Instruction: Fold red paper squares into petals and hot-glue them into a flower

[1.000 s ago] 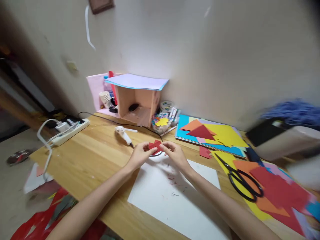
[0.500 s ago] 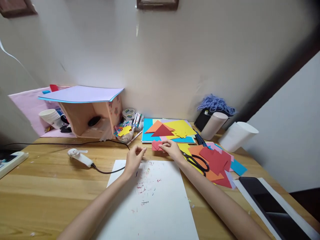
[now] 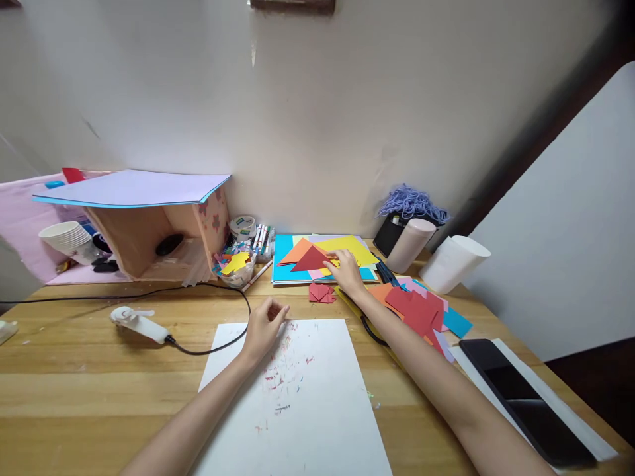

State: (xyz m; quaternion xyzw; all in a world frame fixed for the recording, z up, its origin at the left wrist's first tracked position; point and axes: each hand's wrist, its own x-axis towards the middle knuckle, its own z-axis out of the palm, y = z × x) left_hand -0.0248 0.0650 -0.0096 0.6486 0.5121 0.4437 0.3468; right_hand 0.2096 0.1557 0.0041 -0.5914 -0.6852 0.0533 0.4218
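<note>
At twelve o'clock on the wooden desk [image 3: 74,396], the small folded red paper piece [image 3: 321,293] could be nudged by the close right hand [image 3: 346,270], whose grip cannot be told; the left hand [image 3: 264,325] is loosely open.

Both bare forearms enter from the lower edge of the view and converge toward its middle. The bare left hand [image 3: 266,325], at the end of a forearm slanting up and to the right, is loosely curled, its thumb and index finger brought close together. The bare right hand [image 3: 344,270] reaches farther forward on a longer diagonal of forearm, palm down, wrist nearly in line, fingers partly bent and directed leftward. The two hands are apart.
</note>
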